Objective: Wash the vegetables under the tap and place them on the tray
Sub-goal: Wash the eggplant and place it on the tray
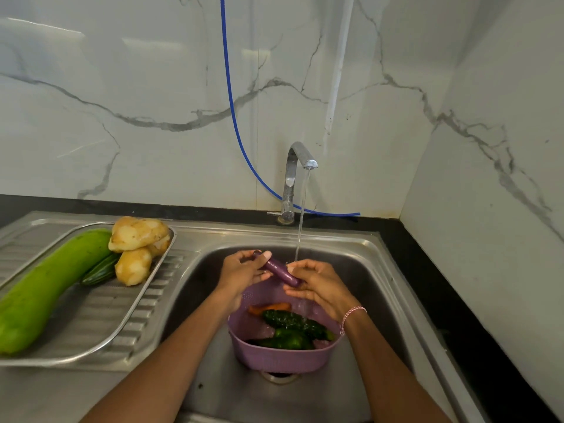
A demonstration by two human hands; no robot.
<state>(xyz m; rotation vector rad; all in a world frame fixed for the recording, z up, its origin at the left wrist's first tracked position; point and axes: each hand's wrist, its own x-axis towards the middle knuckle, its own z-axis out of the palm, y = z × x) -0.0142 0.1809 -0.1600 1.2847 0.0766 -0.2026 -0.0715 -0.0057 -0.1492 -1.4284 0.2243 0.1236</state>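
A stainless steel sink point(360, 270) with a ribbed drainboard is set into a black countertop point(442, 270), backed by white grey-veined marble walls point(122, 87). A thin blue hose point(235, 117) is hung down the wall behind a chrome tap point(291, 178), from which water point(300, 227) is run. On the drainboard, a shallow metal tray point(91, 315) is loaded with a long pale green gourd point(45, 288), yellowish potatoes point(137, 233) and a dark green cucumber point(99, 273). A slim purple aubergine point(279, 270) is gripped at its ends by the left hand point(241, 270) and right hand point(317, 285), beside the stream. Below, a lilac plastic colander point(274, 358) with dark green cucumbers point(290, 328) and an orange carrot point(268, 308) is partly hidden by both hands.
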